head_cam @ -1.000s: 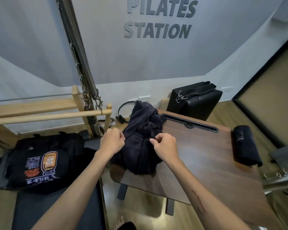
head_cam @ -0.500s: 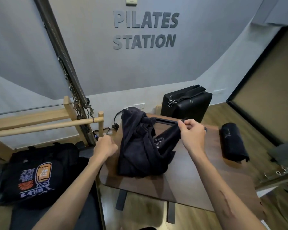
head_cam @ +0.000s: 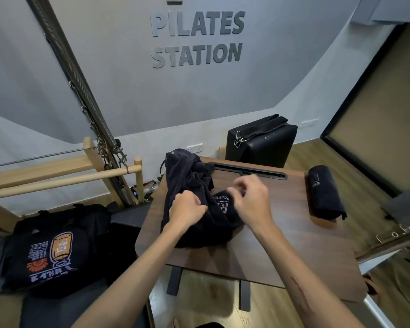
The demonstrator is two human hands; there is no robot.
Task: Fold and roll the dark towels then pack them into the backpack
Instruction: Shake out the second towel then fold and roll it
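Note:
A crumpled dark towel [head_cam: 187, 181] lies heaped on the left part of the brown table [head_cam: 282, 237], white lettering showing on one fold. My left hand [head_cam: 187, 210] grips a bunch of its cloth at the near left. My right hand [head_cam: 251, 200] hovers with curled fingers over the towel's right edge; whether it pinches the cloth I cannot tell. A rolled dark towel [head_cam: 324, 192] rests at the table's far right. The black backpack [head_cam: 50, 249] with an orange and white print lies on a dark padded surface to the left.
A black case [head_cam: 260, 143] stands on the floor behind the table. A wooden frame with a bar [head_cam: 64, 178] and a metal spring [head_cam: 85, 100] rises at the left. A metal rail [head_cam: 393, 242] juts in from the right edge.
My left hand has moved right from the table's left edge onto the towel. My right hand has come down and back toward the heap from its raised pull to the right.

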